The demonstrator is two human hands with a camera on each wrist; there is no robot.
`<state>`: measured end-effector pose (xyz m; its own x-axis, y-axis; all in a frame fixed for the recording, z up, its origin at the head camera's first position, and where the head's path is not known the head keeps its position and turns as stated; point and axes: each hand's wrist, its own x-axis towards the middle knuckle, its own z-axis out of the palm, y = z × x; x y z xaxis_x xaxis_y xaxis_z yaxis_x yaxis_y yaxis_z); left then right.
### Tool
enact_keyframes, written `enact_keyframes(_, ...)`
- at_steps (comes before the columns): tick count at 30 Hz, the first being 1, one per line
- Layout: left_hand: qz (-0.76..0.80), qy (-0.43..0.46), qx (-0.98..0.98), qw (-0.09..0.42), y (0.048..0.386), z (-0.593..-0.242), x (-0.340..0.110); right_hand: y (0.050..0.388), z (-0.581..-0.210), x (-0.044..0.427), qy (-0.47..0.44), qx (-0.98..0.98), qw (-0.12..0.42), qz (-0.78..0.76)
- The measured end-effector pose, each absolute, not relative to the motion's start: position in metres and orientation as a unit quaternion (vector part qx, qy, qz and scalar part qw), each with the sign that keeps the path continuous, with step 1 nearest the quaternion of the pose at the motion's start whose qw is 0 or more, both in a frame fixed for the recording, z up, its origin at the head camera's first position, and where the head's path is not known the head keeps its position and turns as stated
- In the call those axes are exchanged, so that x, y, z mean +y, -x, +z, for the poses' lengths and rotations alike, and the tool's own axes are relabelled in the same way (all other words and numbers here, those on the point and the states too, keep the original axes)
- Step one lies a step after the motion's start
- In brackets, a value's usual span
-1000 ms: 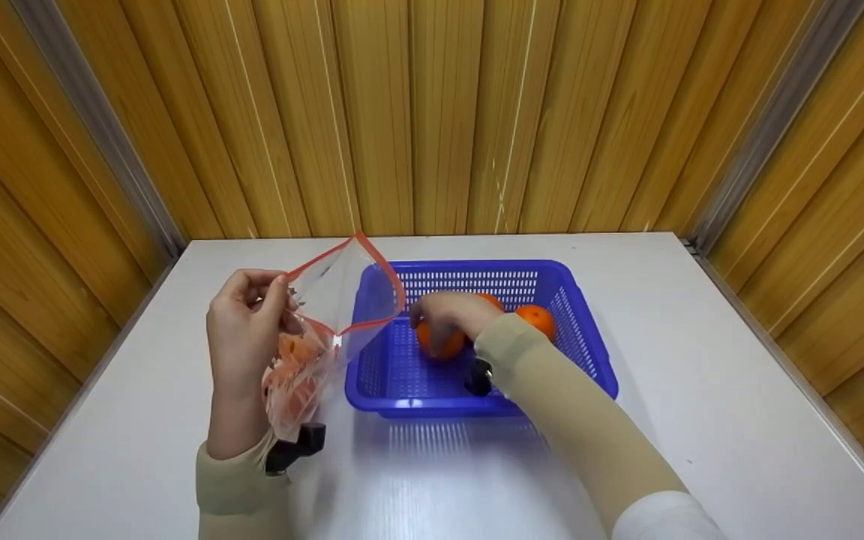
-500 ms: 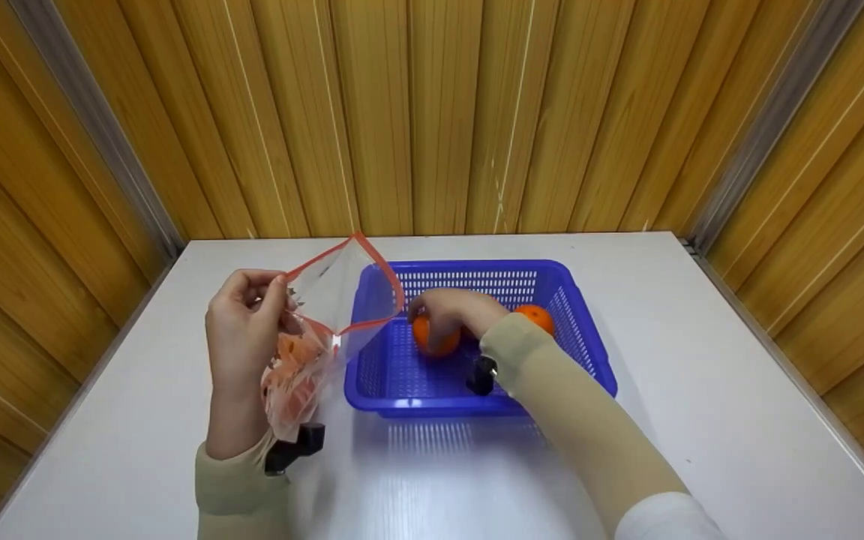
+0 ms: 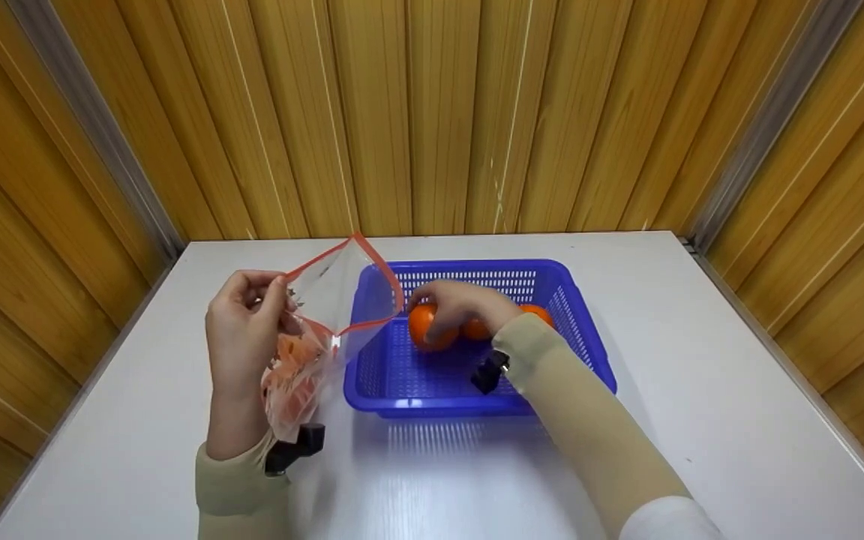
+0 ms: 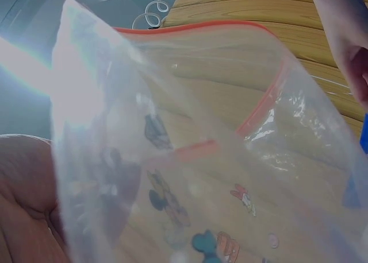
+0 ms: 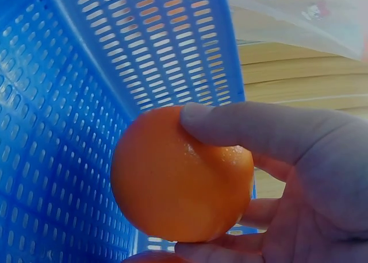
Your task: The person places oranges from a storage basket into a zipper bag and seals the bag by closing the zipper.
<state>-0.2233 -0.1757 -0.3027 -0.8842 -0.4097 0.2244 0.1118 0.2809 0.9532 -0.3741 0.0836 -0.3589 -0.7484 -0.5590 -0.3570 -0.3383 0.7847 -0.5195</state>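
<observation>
My left hand (image 3: 241, 326) pinches the left edge of a clear zip-lock bag (image 3: 342, 289) with a red seal strip. The bag's mouth gapes wide beside the basket's left wall, and cartoon figures (image 4: 168, 202) are printed on its film. Orange-pink patches show in its lower part; whether they are print or contents I cannot tell. Inside the blue basket (image 3: 462, 406), my right hand (image 3: 462, 304) grips an orange (image 3: 424, 328), thumb on one side and fingers on the other. In the right wrist view that orange (image 5: 175, 180) appears above the basket floor, near a perforated wall.
Two more oranges lie in the basket: one (image 3: 477, 330) just right of the held one, another (image 3: 538, 312) partly behind the right wrist. A white table (image 3: 702, 375) carries the basket. Wood-look panels (image 3: 439, 112) close off the back and sides.
My right hand has risen a little with the orange, its wrist shifting slightly right and away. Another orange beneath the hand has come into sight. The left hand and bag stay put.
</observation>
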Motion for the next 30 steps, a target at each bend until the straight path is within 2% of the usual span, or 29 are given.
enact_keyframes(10,-0.595,-0.07,-0.762,0.245,0.224,-0.306,-0.177,0.374,-0.35,0.092,0.252,0.891,0.249,-0.284)
enact_keyframes(30,-0.591,-0.089,-0.768,0.229,0.224,-0.305,-0.178,0.372,-0.336,0.105,0.249,0.844,0.257,-0.4)
